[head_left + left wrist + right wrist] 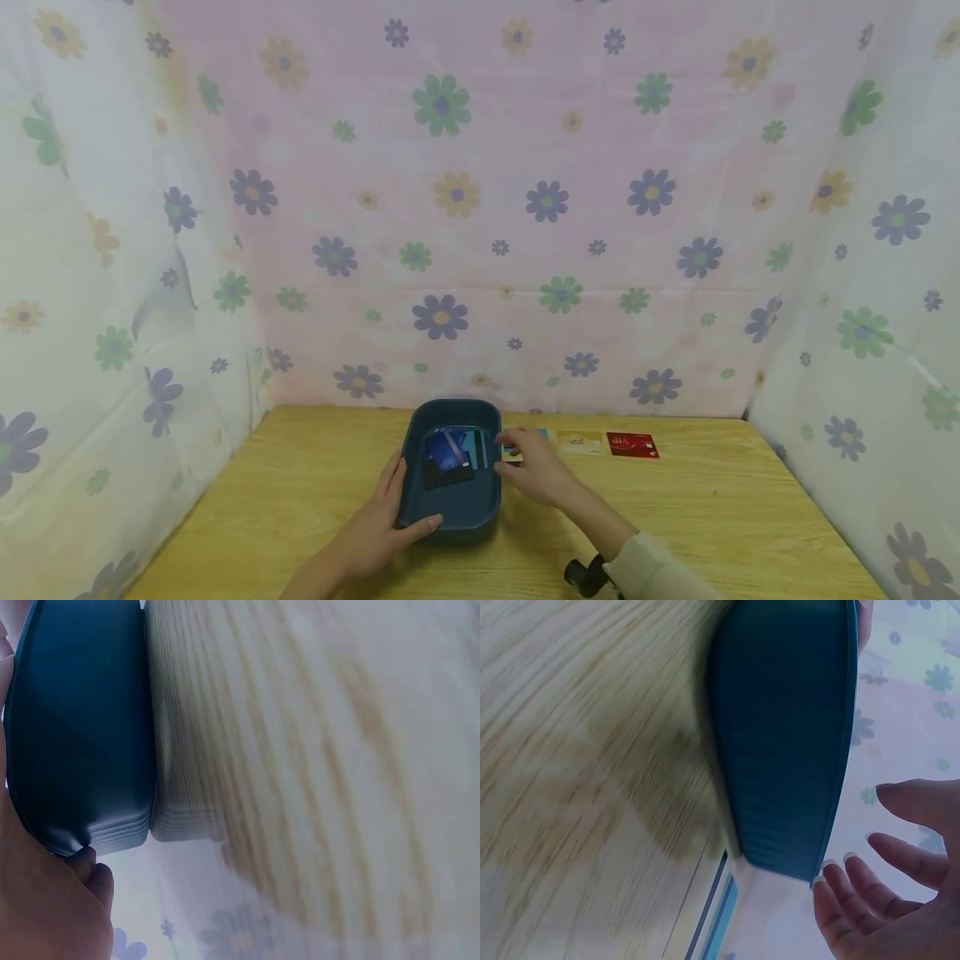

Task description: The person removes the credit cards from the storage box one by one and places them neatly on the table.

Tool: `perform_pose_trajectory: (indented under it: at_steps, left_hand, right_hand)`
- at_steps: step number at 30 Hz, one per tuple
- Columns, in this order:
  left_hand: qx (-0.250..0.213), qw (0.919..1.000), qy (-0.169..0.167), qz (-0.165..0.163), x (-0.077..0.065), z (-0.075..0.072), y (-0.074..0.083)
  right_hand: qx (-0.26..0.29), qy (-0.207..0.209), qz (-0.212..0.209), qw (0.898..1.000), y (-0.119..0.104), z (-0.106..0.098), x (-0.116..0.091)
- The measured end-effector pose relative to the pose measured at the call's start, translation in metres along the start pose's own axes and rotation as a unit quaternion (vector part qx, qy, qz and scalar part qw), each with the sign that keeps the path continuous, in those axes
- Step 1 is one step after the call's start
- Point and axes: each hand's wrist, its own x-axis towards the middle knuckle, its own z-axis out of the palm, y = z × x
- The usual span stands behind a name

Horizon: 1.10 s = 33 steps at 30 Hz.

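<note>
A dark blue plastic tub (450, 508) stands on the table, with several cards in it: blue ones (448, 450), a black one (447, 477) and a light blue one with a dark stripe (476, 450). My left hand (378, 521) holds the tub, fingers along its left wall and thumb over the near rim. At the tub's right rim is my right hand (538, 468), fingers spread and slightly bent, nothing between them. In the right wrist view, its fingertips (826, 881) are right at the rim. Behind the right hand lies a partly hidden card (542, 433).
To the right on the wooden table (720, 500) lie a cream-gold card (580, 442) and a red VIP card (632, 445). A black device (587, 577) sits by the right sleeve. Flowered cloth (480, 208) walls in the back and both sides.
</note>
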Motion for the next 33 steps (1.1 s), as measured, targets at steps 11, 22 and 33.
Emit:
perform_pose_trajectory:
  at_steps: [11, 22, 33]
  left_hand:
    - [-0.001, 1.0000, -0.005, 0.006, 0.002, 0.000, -0.001]
    - [0.004, 0.9999, 0.002, 0.011, 0.000, 0.001, 0.000]
    - [0.007, 0.9999, 0.001, 0.015, 0.000, 0.000, 0.000]
  right_hand:
    - [0.034, -0.017, -0.022, 0.999, -0.014, 0.021, 0.016]
    - [0.065, -0.016, 0.061, 0.996, -0.027, 0.054, 0.041]
    - [0.001, 0.033, 0.131, 0.991, -0.024, 0.090, 0.058]
